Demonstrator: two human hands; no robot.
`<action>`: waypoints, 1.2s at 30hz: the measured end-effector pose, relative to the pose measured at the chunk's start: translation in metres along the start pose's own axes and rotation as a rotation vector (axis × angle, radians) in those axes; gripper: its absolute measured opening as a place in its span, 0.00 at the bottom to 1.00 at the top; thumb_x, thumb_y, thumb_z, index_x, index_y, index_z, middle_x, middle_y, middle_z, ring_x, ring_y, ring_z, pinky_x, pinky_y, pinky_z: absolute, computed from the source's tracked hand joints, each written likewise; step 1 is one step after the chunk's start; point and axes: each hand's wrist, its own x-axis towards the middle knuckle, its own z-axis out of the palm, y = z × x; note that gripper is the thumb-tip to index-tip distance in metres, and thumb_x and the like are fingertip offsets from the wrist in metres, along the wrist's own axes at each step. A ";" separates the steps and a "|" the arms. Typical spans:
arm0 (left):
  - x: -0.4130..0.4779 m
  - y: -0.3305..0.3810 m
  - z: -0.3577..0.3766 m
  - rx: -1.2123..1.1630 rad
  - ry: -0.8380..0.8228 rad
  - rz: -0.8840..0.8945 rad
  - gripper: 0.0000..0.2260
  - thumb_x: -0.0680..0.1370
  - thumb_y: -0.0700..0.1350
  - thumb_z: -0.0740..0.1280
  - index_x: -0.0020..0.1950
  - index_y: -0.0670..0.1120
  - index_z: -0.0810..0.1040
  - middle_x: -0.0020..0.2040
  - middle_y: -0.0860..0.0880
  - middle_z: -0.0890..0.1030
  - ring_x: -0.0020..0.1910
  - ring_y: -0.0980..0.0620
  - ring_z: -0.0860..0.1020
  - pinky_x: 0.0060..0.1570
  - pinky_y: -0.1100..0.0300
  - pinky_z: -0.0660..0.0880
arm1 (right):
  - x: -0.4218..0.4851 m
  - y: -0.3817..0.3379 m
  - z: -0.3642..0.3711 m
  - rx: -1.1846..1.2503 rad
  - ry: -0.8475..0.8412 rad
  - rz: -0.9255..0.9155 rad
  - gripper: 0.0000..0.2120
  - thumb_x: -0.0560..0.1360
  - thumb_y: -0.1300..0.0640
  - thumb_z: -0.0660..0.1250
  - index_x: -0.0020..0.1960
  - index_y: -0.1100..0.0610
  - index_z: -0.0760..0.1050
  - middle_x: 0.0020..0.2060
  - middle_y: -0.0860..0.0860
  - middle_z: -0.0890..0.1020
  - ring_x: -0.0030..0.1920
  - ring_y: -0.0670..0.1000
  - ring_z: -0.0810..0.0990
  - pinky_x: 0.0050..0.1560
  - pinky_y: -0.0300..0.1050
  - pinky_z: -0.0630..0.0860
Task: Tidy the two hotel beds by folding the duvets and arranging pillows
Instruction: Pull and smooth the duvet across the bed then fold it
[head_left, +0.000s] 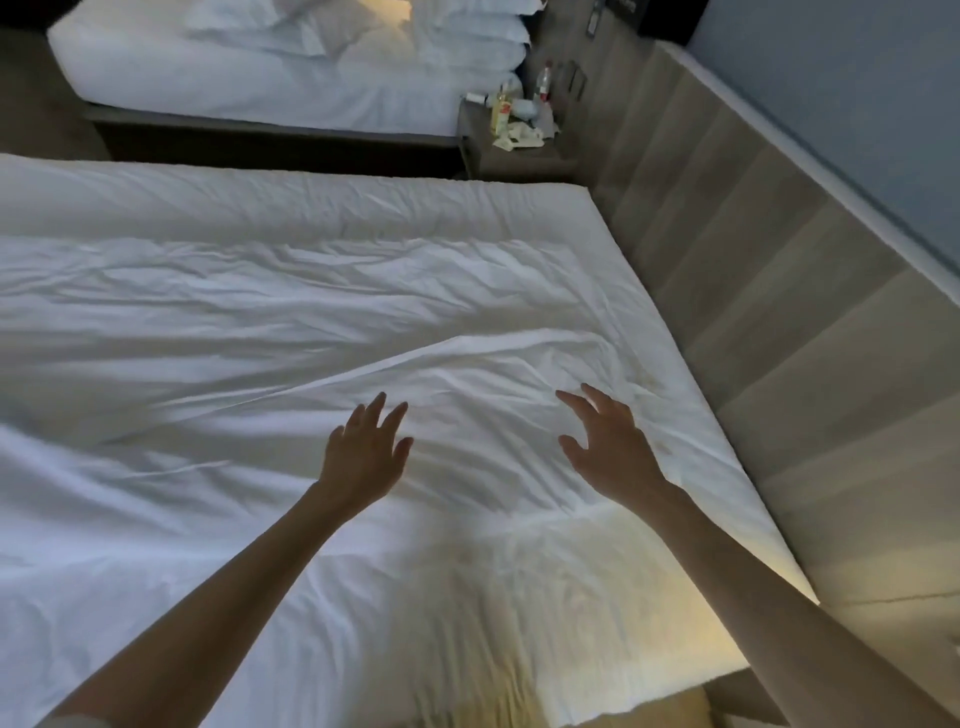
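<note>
**A:** Where are our hands hovering?

**B:** The left hand (363, 449) and the right hand (610, 447) are reaching side by side over the duvet (270, 312). Each grip is spread wide and holding nothing; whether the fingers are touching the cloth, we cannot tell.

**A:** And the bedding?

**B:** The duvet is lying spread and creased across the near bed (260, 208). A raised fold edge is running just beyond our hands, toward ten o'clock. The pillows (483, 47) are sitting stacked on the far bed (182, 93), at twelve o'clock.

**A:** How are we doing this well?

**B:** We are judging it best to be pinching that edge with hands apart; lifting evenly; matching corners, so the fold is landing square.
</note>
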 end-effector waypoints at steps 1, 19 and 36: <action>0.008 -0.005 0.000 -0.013 0.005 -0.035 0.24 0.82 0.52 0.59 0.77 0.48 0.62 0.78 0.43 0.59 0.75 0.41 0.62 0.65 0.43 0.68 | 0.014 -0.001 0.004 -0.001 -0.032 -0.018 0.27 0.80 0.50 0.61 0.76 0.44 0.58 0.77 0.50 0.56 0.76 0.56 0.55 0.70 0.56 0.63; 0.140 -0.125 0.115 -0.127 -0.130 -0.479 0.35 0.80 0.55 0.63 0.80 0.53 0.45 0.79 0.48 0.40 0.67 0.40 0.71 0.60 0.45 0.72 | 0.280 -0.031 0.143 -0.002 -0.356 -0.314 0.28 0.78 0.49 0.62 0.76 0.44 0.57 0.78 0.49 0.53 0.75 0.55 0.59 0.70 0.56 0.63; 0.207 -0.174 0.165 -0.161 0.133 -0.463 0.09 0.78 0.40 0.67 0.56 0.40 0.78 0.53 0.41 0.77 0.52 0.38 0.77 0.48 0.51 0.71 | 0.327 0.002 0.239 -0.158 -0.242 -0.380 0.18 0.79 0.44 0.59 0.66 0.51 0.68 0.64 0.50 0.75 0.61 0.56 0.76 0.56 0.50 0.72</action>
